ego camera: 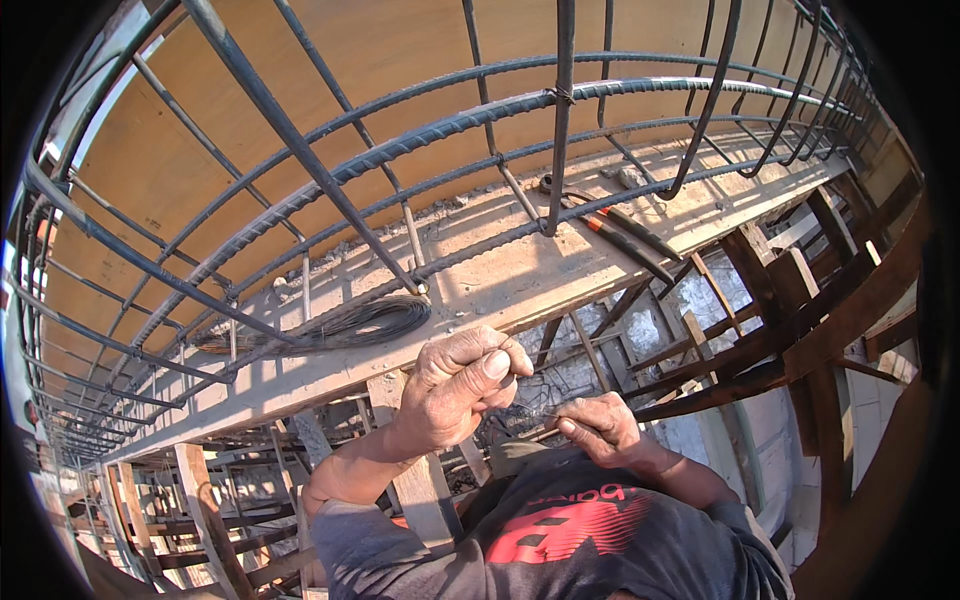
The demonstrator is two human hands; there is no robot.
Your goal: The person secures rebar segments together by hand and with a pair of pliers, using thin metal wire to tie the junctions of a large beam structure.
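Observation:
In front of my chest, my left hand (469, 382) pinches a thin piece of tie wire between thumb and curled fingers. Lower and to its right, my right hand (600, 429) has its thumb and fingertips closed on thin wire too. Only short, fine stretches of the wire show between the hands; the rest is hidden in the fingers. Beyond my left hand, a looped bundle of tie wire (379, 321) lies on the wooden formwork board (480, 281). Farther right on the board rest end-cutting pincers (619, 232) with black and orange handles.
A rebar cage (442, 135) of ribbed bars and stirrups arches over the board, before a plywood panel (420, 45). Concrete crumbs (630, 178) litter the board. Below its near edge, timber props (214, 517) and dark beams (750, 390) cross over a deep drop.

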